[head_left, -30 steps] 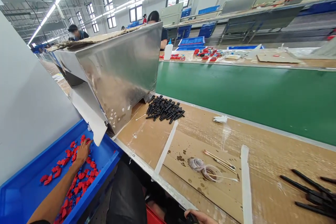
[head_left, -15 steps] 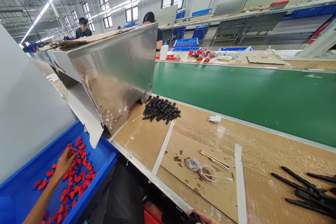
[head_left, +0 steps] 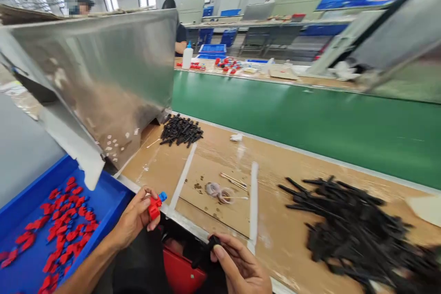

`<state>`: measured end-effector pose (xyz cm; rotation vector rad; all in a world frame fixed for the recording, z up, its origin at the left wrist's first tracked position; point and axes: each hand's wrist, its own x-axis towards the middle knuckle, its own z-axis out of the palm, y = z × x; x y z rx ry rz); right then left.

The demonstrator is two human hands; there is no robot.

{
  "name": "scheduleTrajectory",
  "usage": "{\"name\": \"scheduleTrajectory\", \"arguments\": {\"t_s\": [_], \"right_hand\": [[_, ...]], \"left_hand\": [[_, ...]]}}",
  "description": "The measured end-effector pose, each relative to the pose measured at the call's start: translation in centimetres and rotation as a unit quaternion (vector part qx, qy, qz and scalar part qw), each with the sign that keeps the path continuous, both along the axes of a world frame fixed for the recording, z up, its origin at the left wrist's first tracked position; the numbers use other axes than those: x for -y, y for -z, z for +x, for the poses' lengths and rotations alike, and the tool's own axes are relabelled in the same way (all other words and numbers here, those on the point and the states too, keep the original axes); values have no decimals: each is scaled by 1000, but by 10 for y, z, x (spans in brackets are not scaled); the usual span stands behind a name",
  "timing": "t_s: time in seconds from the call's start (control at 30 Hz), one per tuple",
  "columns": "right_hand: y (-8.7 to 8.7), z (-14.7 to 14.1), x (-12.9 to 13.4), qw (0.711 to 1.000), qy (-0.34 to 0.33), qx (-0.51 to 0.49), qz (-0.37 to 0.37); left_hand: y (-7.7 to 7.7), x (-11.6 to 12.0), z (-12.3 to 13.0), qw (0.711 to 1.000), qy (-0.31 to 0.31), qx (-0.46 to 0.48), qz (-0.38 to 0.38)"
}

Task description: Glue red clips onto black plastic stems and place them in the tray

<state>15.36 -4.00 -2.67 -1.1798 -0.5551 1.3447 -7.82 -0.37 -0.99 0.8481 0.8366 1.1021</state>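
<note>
My left hand (head_left: 136,216) pinches a small red-and-blue plastic part (head_left: 155,206), its blue end pointing up and right, above the table's front edge. Lower in the middle, my right hand (head_left: 237,262) is closed on a black plastic part (head_left: 212,243); its lower end blends into the dark area behind. The two parts are apart. To the left, a blue bin (head_left: 113,195) holds many loose red and blue parts (head_left: 65,220) of the same colours. Many black parts (head_left: 351,225) lie heaped on the table at the right.
A smaller black heap (head_left: 181,129) lies beside the metal panel (head_left: 103,78). Cotton swabs (head_left: 234,181) and small clear round dishes (head_left: 225,195) sit on taped cardboard (head_left: 196,170). Beyond runs a green belt (head_left: 275,105). A person (head_left: 181,36) is on its far side.
My left hand has come out of the blue bin, moving right with a red-and-blue part. My right hand has risen into fuller view with the black part. The view has turned right.
</note>
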Motion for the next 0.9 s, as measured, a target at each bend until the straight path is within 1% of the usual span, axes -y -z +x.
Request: {"name": "scheduleTrajectory", "arguments": {"t_s": [0.07, 0.1, 0.17, 0.27, 0.37, 0.5, 0.63, 0.7, 0.77, 0.9], "right_hand": [[-2, 5, 1, 999, 33, 19, 10], [-3, 8, 1, 999, 35, 30, 14], [-3, 14, -1, 998, 28, 52, 23], [-2, 21, -4, 996, 19, 71, 48], [-6, 23, -7, 993, 14, 94, 71], [-17, 19, -9, 983, 18, 155, 91], [-22, 16, -8, 976, 8, 191, 101], [-21, 15, -7, 976, 5, 196, 96], [-20, 13, -7, 976, 4, 201, 89], [-20, 10, -8, 978, 0, 194, 75]], "left_hand": [[0, -10, 26, 993, 71, 97, -15], [0, -13, 37, 988, 97, 122, -14], [1, -18, 55, 986, 116, 120, -4], [5, -22, 75, 996, 89, 28, 10], [5, -24, 85, 992, 86, -87, 19], [0, -25, 88, 968, 109, -206, 88], [-3, -25, 87, 935, 99, -297, 165], [-2, -24, 88, 923, 93, -324, 184], [1, -22, 90, 918, 84, -337, 191], [5, -21, 96, 922, 50, -328, 197]]}}
